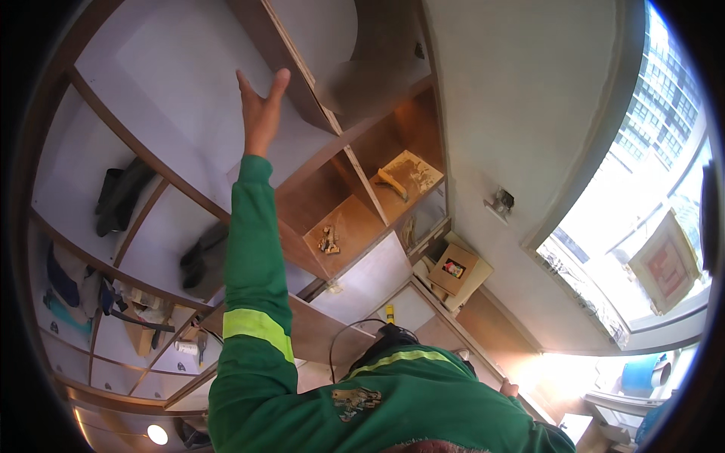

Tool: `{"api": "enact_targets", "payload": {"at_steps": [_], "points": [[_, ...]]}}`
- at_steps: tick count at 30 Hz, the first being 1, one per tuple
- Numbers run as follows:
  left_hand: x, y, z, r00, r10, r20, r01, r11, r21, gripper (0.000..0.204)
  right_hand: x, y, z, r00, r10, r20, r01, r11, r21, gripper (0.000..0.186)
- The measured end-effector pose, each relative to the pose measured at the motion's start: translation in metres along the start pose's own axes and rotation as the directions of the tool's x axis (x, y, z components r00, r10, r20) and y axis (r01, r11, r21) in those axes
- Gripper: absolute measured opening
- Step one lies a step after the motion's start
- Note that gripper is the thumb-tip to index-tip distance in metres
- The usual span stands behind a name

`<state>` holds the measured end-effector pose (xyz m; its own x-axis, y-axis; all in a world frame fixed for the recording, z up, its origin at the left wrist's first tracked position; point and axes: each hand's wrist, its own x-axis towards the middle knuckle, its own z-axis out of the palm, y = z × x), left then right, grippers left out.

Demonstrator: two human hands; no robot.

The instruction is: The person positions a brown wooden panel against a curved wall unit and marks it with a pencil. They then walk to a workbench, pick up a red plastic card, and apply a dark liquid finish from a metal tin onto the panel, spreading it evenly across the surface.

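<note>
Left hand [260,119] was raised, fingers spread, in front of the white-backed cabinet [170,98] — contact unclear. Right hand [510,388] was low, near a brown board [495,321] — couldn't tell its grip.

Head-worn fisheye, looking down; green jacket [445,400] close, shelving [181,113] farther.

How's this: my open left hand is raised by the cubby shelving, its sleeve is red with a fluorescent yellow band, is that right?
Not quite: the head view shows a green sleeve, not red. The rest stands: open left hand raised by the cubby shelving, fluorescent yellow band.
</note>
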<state>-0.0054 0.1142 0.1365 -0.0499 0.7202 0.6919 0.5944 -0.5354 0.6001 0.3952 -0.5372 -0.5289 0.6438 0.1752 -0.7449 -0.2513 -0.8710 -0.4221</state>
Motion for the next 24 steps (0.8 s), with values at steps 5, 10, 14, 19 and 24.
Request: {"api": "enact_targets", "payload": {"at_steps": [5, 10, 14, 19, 24], "points": [[0.0, 0.015, 0.018, 0.987, 0.136, -0.09, -0.126, 0.986, 0.109, 0.146, 0.027, -0.021, 0.018, 0.963, 0.03, 0.269, -0.062, 0.992, 0.111, 0.066], [0.023, 0.033, 0.025, 0.976, 0.161, -0.144, -0.081, 0.891, 0.447, 0.138, 0.015, -0.083, 0.053, 0.961, -0.139, 0.241, 0.07, 0.959, 0.275, 0.042], [0.051, 0.03, 0.005, 0.924, 0.299, -0.238, -0.191, 0.901, 0.39, 0.145, -0.001, -0.109, 0.082, 0.949, -0.209, 0.234, 0.129, 0.94, 0.317, 0.041], [-0.007, 0.037, -0.004, 0.941, 0.305, -0.149, -0.294, 0.952, 0.089, 0.125, -0.033, -0.07, 0.073, 0.971, -0.188, 0.147, 0.136, 0.943, 0.304, 0.019], [-0.029, -0.05, -0.022, 0.907, 0.316, -0.28, -0.187, 0.896, 0.404, 0.134, -0.095, -0.135, 0.073, 0.912, -0.335, 0.238, 0.252, 0.914, 0.318, 0.023]]}}
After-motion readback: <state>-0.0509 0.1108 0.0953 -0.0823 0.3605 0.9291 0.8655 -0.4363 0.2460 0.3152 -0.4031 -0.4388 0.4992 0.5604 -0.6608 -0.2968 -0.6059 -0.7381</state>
